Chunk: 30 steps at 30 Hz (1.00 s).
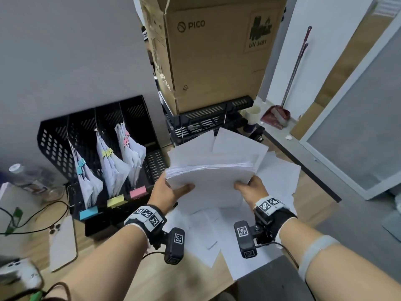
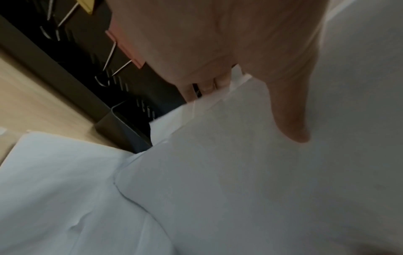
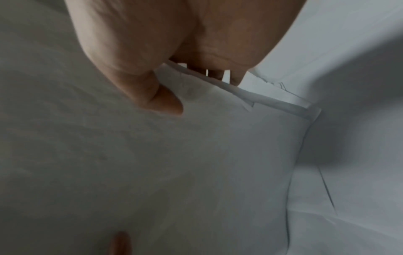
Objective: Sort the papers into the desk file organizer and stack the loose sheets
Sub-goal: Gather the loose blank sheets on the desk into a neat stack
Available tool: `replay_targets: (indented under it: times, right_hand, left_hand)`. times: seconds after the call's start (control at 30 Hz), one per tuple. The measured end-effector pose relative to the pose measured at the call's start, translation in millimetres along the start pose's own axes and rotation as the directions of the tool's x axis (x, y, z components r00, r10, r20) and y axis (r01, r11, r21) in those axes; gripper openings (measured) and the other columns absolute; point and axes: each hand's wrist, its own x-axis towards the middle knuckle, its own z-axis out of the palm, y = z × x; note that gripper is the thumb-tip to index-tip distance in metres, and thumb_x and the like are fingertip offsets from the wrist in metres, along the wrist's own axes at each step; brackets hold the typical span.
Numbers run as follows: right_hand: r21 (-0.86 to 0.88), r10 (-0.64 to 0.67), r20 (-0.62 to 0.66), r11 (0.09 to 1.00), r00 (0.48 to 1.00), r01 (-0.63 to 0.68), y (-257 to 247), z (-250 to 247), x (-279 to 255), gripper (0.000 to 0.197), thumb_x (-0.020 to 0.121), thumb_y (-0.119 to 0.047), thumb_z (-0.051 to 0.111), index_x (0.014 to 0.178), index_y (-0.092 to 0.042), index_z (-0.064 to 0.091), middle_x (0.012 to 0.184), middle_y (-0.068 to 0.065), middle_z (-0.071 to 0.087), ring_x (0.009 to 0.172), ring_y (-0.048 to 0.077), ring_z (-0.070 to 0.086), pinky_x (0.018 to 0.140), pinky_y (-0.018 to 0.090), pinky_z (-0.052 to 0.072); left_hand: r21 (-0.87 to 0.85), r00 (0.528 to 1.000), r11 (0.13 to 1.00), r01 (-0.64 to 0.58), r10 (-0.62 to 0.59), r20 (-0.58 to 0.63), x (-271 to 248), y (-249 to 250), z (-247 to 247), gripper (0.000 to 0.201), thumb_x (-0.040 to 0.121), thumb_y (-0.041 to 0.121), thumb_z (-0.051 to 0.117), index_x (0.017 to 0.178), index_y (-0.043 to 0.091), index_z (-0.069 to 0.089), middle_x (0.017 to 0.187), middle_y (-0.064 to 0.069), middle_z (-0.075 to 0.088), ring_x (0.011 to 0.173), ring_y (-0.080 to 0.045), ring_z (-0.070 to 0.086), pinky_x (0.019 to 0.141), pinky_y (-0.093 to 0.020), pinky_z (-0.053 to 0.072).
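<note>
A thick stack of white sheets (image 1: 213,181) is held above the desk between both hands. My left hand (image 1: 171,191) grips its left edge, thumb lying on the near face (image 2: 292,110), fingers behind. My right hand (image 1: 249,187) grips the right edge the same way, thumb (image 3: 161,100) on the paper. More loose sheets (image 1: 280,170) lie spread on the desk below and to the right. The black mesh file organizer (image 1: 54,148) stands at the left, its slots holding clipped paper bundles with blue (image 1: 80,165), yellow (image 1: 106,153) and pink (image 1: 126,140) clips.
A large cardboard box (image 1: 217,53) sits on a black tray rack (image 1: 208,118) behind the papers. A phone (image 1: 63,242), cables and a water bottle (image 1: 26,177) lie at the left. A dark chair back (image 1: 273,281) is at the desk's near edge.
</note>
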Motion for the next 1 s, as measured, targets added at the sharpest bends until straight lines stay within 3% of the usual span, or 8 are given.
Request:
replay_targets:
  times: [0.13, 0.33, 0.47, 0.53, 0.63, 0.73, 0.9, 1.0]
  right_hand:
    - [0.037, -0.025, -0.046, 0.999, 0.999, 0.026, -6, 1, -4, 0.032, 0.063, 0.002, 0.055, 0.093, -0.008, 0.056, 0.074, 0.000, 0.059, 0.068, 0.013, 0.055, 0.055, 0.019, 0.044]
    - [-0.001, 0.056, -0.053, 0.998, 0.997, -0.056, 5, -2, 2, 0.027, 0.071, 0.012, 0.056, 0.065, -0.014, 0.057, 0.062, 0.000, 0.058, 0.066, 0.020, 0.054, 0.060, 0.024, 0.042]
    - [-0.102, 0.155, 0.023, 0.983, 0.988, -0.152, 20, -4, 9, 0.025, 0.075, 0.009, 0.063, 0.069, -0.016, 0.063, 0.074, 0.002, 0.065, 0.081, 0.024, 0.059, 0.077, 0.029, 0.045]
    - [-0.154, 0.151, 0.047, 0.978, 0.987, -0.142, 23, -7, 11, 0.016, 0.079, 0.000, 0.068, 0.083, -0.015, 0.066, 0.089, 0.006, 0.068, 0.087, 0.024, 0.062, 0.081, 0.029, 0.045]
    - [-0.189, 0.089, 0.077, 0.979, 0.993, -0.073, 17, -16, 19, 0.012, 0.084, -0.009, 0.069, 0.096, -0.011, 0.068, 0.090, 0.004, 0.070, 0.088, 0.021, 0.066, 0.077, 0.025, 0.049]
    - [-0.131, 0.074, 0.091, 0.989, 0.993, -0.062, 9, -28, 37, 0.012, 0.086, -0.016, 0.070, 0.097, -0.017, 0.066, 0.089, -0.007, 0.069, 0.082, 0.009, 0.066, 0.068, 0.016, 0.049]
    - [-0.141, 0.212, 0.079, 0.970, 0.974, -0.200, 27, -43, 69, 0.003, 0.088, -0.020, 0.068, 0.087, -0.022, 0.067, 0.107, 0.007, 0.071, 0.102, 0.025, 0.066, 0.099, 0.040, 0.049]
    - [-0.117, 0.346, -0.037, 0.930, 0.937, -0.348, 45, -52, 87, 0.009, 0.088, -0.025, 0.066, 0.094, -0.017, 0.068, 0.116, 0.010, 0.068, 0.108, 0.030, 0.063, 0.104, 0.046, 0.046]
  left_hand:
    - [-0.034, 0.997, 0.996, 0.082, -0.082, 0.005, -1, -11, 7, 0.089, 0.064, 0.035, 0.095, 0.136, 0.012, 0.049, 0.126, -0.006, 0.067, 0.116, -0.018, 0.066, 0.100, -0.041, 0.055]
    - [-0.061, 0.990, 0.992, 0.113, -0.107, 0.094, -1, -25, 24, 0.054, 0.075, 0.007, 0.086, 0.123, 0.016, 0.063, 0.116, -0.005, 0.074, 0.110, -0.019, 0.069, 0.097, -0.032, 0.054]
    - [0.009, 0.981, 0.985, 0.174, -0.174, 0.082, 1, -35, 28, 0.033, 0.080, 0.004, 0.081, 0.100, 0.024, 0.064, 0.094, 0.008, 0.071, 0.092, -0.011, 0.069, 0.074, -0.006, 0.052]
    - [0.030, 0.981, 0.982, 0.185, -0.186, 0.056, 3, -36, 29, 0.027, 0.084, 0.006, 0.078, 0.101, 0.021, 0.064, 0.096, 0.006, 0.071, 0.097, -0.021, 0.069, 0.076, -0.011, 0.055]
    - [0.026, 0.979, 0.980, 0.199, -0.200, 0.029, 15, -32, 29, 0.020, 0.082, 0.017, 0.081, 0.100, 0.021, 0.072, 0.101, -0.003, 0.077, 0.101, -0.025, 0.071, 0.094, -0.042, 0.058]
    - [0.004, 0.980, 0.980, 0.197, -0.197, 0.006, 33, -25, 41, 0.044, 0.072, 0.042, 0.081, 0.110, 0.020, 0.073, 0.110, 0.000, 0.077, 0.106, -0.021, 0.072, 0.100, -0.048, 0.054]
    - [0.110, 0.980, 0.974, 0.198, -0.194, -0.043, 68, -24, 77, 0.035, 0.087, 0.028, 0.076, 0.117, 0.011, 0.071, 0.113, -0.004, 0.075, 0.106, -0.022, 0.071, 0.099, -0.041, 0.054]
    - [0.265, 0.974, 0.944, 0.198, -0.221, 0.059, 92, -31, 96, 0.033, 0.089, 0.021, 0.072, 0.121, 0.014, 0.067, 0.116, -0.003, 0.073, 0.107, -0.021, 0.069, 0.093, -0.031, 0.052]
